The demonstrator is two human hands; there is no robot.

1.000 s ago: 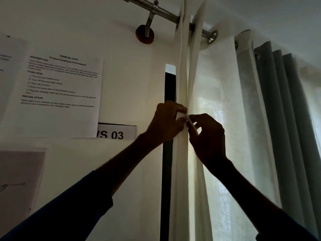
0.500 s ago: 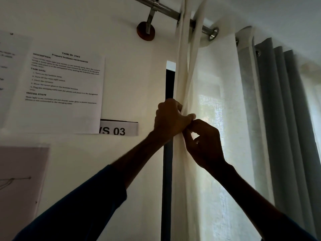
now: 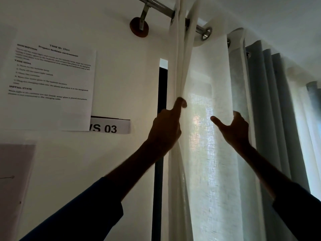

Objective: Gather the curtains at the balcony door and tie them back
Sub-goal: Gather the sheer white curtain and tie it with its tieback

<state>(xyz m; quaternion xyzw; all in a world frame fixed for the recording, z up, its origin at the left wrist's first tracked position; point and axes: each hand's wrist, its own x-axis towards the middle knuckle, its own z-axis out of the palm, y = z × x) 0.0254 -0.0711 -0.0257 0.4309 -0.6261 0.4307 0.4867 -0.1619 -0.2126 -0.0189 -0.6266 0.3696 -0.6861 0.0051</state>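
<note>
left hand [image 3: 165, 131] pinches gathered sheer curtain [image 3: 205, 153]; right hand [image 3: 233, 132] grip spread, seemingly hooking next fold. best swept left, folds stacked.

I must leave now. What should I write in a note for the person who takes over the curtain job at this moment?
Hands: the left hand grips the gathered left folds of the white curtain. The right hand has its thumb spread and its fingers at the curtain's right fold; grip unclear.
The grey curtain hangs beside it, untouched.
Done: left folds bunched.
To do: gather the rest and tie back; no tie in view.
</note>
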